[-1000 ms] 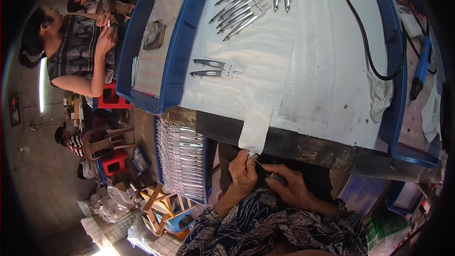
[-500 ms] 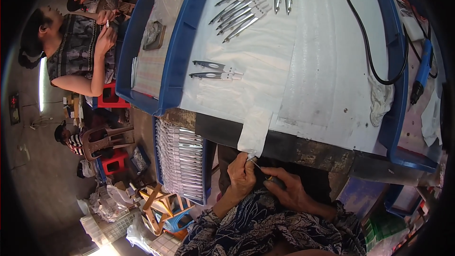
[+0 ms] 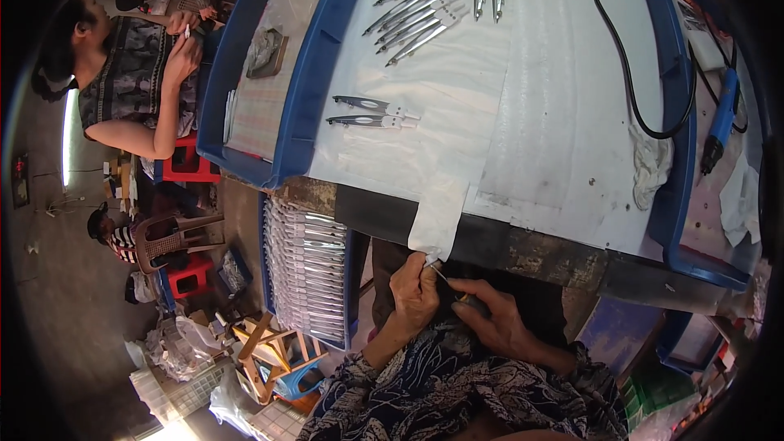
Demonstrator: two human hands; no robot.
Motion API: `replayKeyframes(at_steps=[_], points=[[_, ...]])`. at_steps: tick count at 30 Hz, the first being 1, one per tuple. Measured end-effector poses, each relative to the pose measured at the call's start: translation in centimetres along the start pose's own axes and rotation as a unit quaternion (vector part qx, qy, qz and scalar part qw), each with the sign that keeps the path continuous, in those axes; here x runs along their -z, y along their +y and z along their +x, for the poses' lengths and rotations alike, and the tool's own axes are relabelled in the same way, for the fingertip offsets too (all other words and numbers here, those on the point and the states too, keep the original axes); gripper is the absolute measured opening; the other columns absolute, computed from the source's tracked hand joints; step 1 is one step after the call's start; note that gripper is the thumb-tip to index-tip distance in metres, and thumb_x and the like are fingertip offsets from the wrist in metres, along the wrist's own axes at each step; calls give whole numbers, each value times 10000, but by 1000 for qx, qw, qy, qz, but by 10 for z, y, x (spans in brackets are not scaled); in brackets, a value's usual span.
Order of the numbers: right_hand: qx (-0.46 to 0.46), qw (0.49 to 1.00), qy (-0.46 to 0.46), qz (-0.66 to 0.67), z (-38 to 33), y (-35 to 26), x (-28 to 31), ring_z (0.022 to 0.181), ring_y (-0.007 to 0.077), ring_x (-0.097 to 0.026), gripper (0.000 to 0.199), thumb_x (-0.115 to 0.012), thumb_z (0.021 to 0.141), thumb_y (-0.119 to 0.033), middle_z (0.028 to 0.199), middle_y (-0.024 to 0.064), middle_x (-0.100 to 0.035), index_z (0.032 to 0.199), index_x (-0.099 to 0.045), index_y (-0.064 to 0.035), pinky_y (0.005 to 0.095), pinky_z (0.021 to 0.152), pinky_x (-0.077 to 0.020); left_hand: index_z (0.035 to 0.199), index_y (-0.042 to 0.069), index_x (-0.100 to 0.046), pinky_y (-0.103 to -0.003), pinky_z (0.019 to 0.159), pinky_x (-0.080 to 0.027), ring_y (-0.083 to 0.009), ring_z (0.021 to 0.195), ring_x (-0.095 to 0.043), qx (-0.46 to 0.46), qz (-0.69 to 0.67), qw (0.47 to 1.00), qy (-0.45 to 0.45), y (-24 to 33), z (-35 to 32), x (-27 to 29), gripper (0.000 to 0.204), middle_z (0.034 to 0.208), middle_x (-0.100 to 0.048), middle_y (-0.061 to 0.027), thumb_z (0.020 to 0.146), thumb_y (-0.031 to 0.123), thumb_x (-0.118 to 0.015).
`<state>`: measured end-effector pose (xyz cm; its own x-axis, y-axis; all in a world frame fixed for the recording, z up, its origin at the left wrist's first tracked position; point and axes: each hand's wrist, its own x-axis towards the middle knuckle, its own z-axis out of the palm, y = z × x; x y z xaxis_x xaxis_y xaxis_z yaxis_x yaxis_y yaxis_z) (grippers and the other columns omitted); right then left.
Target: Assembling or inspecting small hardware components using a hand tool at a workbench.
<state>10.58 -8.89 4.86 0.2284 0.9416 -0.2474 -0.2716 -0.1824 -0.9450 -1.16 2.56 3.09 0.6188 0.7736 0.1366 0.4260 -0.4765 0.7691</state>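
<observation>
My left hand (image 3: 414, 292) is closed in a pinch at the table's front edge, around a small whitish piece (image 3: 431, 259) whose body is mostly hidden by the fingers. A strip of white cloth (image 3: 438, 216) hangs over the edge just above it. My right hand (image 3: 500, 322) is wrapped round the dark and yellow handle of a thin-shafted screwdriver (image 3: 442, 277). Its metal shaft points at the piece in my left hand; whether the tip touches is too small to tell. Two slim black-and-silver handles (image 3: 365, 121) lie on the cloth beyond my left hand.
More silver handles (image 3: 420, 20) lie in rows at the back. Blue trays (image 3: 314, 57) flank the white tabletop. A blue pen-shaped tool (image 3: 723, 118) with a black cable (image 3: 633, 98) lies right. Below left, a tray (image 3: 306, 278) holds stacked handles. Another person (image 3: 139, 82) sits left.
The whole view has shifted slightly. Both hands keep almost the same place and grip, with the screwdriver still pointed at the small piece.
</observation>
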Motion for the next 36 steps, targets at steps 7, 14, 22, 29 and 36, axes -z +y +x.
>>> replayKeyframes(at_steps=[7, 14, 22, 29, 36], points=[[8, 999, 25, -28, -3, -1, -6, 784, 144, -558, 329, -575, 839, -60, 892, 132, -591, 1158, -503, -23, 274, 670, -449, 906, -19, -537, -319, 498, -419, -279, 546, -542, -9, -26, 1000, 14, 3, 1, -3, 101, 659, -528, -145, 861, 52, -481], [8, 999, 34, -40, -3, -3, -9, 634, 73, -449, 325, -575, 846, -71, 718, 36, -504, 1161, -505, -35, 226, 555, -391, 910, -20, -523, -334, 494, -416, -300, 545, -533, -23, -43, 999, 23, -2, 1, -3, 84, 665, -530, -158, 846, 19, -486], [-21, 997, 65, -35, -7, -4, -16, 678, 43, -434, 312, -576, 829, -65, 780, -11, -496, 1137, -535, -40, 202, 597, -375, 895, -21, -518, -309, 525, -426, -270, 584, -559, -3, -56, 998, 18, -5, -1, -5, 92, 710, -541, -150, 853, 55, -489], [8, 997, 77, -24, -11, 3, -21, 691, 48, -435, 296, -563, 851, -82, 793, -16, -492, 1140, -521, -34, 201, 604, -380, 916, -31, -511, -351, 514, -431, -345, 598, -554, -42, -68, 996, 24, -4, -1, -4, 95, 709, -544, -191, 830, -15, -474], [-59, 994, 91, 1, -16, 6, -25, 732, 55, -451, 301, -564, 847, -82, 821, 0, -520, 1142, -524, -33, 198, 641, -395, 916, -23, -514, -373, 540, -442, -386, 642, -554, -27, -78, 996, 17, -10, -5, -9, 104, 716, -541, -211, 820, -6, -477]])
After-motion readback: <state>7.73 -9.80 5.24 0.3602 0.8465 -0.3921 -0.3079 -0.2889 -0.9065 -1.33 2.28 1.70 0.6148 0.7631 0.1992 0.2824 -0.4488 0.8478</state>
